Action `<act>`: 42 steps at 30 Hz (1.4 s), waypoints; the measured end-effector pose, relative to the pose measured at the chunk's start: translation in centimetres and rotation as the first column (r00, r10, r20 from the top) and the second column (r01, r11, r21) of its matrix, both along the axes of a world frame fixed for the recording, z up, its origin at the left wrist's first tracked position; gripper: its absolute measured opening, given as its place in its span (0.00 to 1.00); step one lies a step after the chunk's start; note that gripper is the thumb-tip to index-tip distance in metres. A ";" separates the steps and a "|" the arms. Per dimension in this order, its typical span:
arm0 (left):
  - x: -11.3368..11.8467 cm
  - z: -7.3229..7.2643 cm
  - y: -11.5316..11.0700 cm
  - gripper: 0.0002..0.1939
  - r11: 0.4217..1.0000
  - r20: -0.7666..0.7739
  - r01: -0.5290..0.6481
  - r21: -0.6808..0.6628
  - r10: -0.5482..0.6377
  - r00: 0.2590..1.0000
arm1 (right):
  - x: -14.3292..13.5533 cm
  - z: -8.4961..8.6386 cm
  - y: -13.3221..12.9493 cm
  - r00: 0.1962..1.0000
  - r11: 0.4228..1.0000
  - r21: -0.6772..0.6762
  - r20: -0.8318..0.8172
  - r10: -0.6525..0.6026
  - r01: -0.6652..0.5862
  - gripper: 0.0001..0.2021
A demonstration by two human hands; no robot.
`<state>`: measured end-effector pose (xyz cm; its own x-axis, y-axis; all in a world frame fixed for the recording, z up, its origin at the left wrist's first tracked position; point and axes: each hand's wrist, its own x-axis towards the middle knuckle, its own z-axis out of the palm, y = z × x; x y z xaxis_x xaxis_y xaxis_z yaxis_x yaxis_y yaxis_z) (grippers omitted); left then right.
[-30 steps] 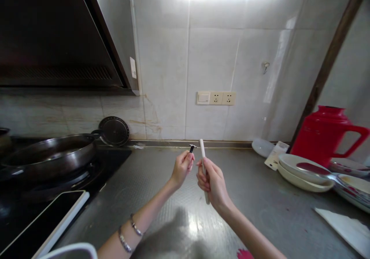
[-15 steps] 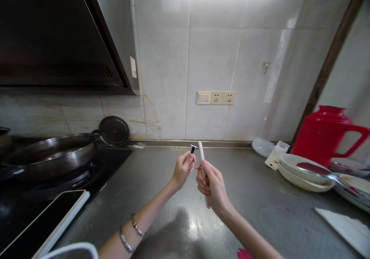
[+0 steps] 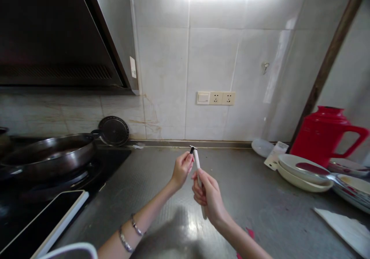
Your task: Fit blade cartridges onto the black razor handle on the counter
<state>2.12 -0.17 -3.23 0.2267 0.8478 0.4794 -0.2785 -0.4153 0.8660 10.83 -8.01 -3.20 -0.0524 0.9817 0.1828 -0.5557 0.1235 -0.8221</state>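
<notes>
Closest to the person, a flat, black-faced slab with a white edge (image 3: 43, 222) is lying at the left, and the handwork is going on over a grey, finely textured metal counter (image 3: 144, 170). The right hand (image 3: 210, 195) is gripping a slim, straight, off-white rod (image 3: 197, 162) around its middle, and that grip is looking firm, the fingers wrapping it and the lower end poking out below. Just beyond, the left hand (image 3: 182, 170) is gripping a small tool with a black handle and a silver crosswise head (image 3: 192, 150), its grip closed too, with only the upper part showing. Both things are hanging above the counter, and the rod's top end is meeting the silver head in my line of sight; whether they're truly touching, I'm not able to tell. To my eye, doing this well is calling for a steady left hand, with the right making small, light adjustments; gripping the rod nearer its top would be giving finer control. Fingertips should be resting below the silver head, in case it's sharp. Farther back, a big, red, handled jug (image 3: 323, 135) is standing well apart at the right.
</notes>
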 end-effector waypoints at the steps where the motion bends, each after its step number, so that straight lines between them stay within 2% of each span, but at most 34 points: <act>1: 0.0 0.0 0.0 0.19 1.000 -0.001 0.010 -0.006 -0.010 1.000 | 0.0 0.0 0.0 1.000 1.000 0.006 -0.004 -0.004 0.004 0.16; 5: 0.0 -0.1 0.1 0.20 0.999 0.000 0.042 -0.028 -0.042 0.999 | 0.0 0.3 0.1 0.999 0.999 0.039 -0.032 -0.032 0.034 0.16; 10: 0.0 -0.3 0.1 0.21 0.998 0.023 0.054 -0.029 -0.054 0.998 | -0.6 -0.1 -0.1 1.000 0.999 -0.035 -0.025 0.009 -0.010 0.17; 14: 0.0 0.0 0.0 0.21 0.994 0.025 0.097 -0.059 -0.095 0.995 | -0.5 -0.1 -0.1 0.997 0.998 0.006 -0.059 -0.055 0.055 0.17; 17: -0.1 0.2 -0.1 0.22 0.984 0.063 0.157 -0.090 -0.152 0.986 | -0.4 -0.5 -0.2 0.999 0.999 -0.027 -0.041 -0.036 0.035 0.17; 20: -0.2 0.4 -0.2 0.20 0.931 0.132 0.327 -0.161 -0.308 0.942 | -0.4 -0.6 -0.5 0.997 0.998 -0.041 -0.052 -0.055 0.053 0.17; 24: -0.4 1.0 -0.6 0.17 0.791 0.218 0.561 -0.243 -0.519 0.827 | -0.1 0.6 -0.4 0.988 0.990 0.043 -0.089 -0.128 0.132 0.17; 27: -0.5 1.0 -0.6 0.18 0.718 0.252 0.648 -0.255 -0.597 0.761 | 0.2 1.4 0.0 0.996 0.995 0.053 -0.009 -0.089 0.089 0.18; 31: -0.7 0.7 -0.4 0.18 0.646 0.279 0.716 -0.265 -0.659 0.698 | 0.2 1.2 0.0 0.996 0.998 0.025 0.060 -0.065 0.064 0.20; 35: -0.9 0.7 -0.2 0.18 0.614 0.292 0.744 -0.263 -0.684 0.668 | 0.4 1.5 -0.4 0.993 0.998 0.016 0.091 -0.070 0.069 0.20; 39: -0.9 0.9 -0.3 0.18 0.613 0.285 0.746 -0.260 -0.689 0.666 | 0.4 2.4 -0.4 0.993 0.997 0.042 0.097 -0.070 0.066 0.20; 42: -1.0 0.9 -0.2 0.18 0.618 0.305 0.747 -0.247 -0.682 0.665 | 0.2 2.0 -0.4 0.992 0.998 0.030 0.112 -0.054 0.051 0.20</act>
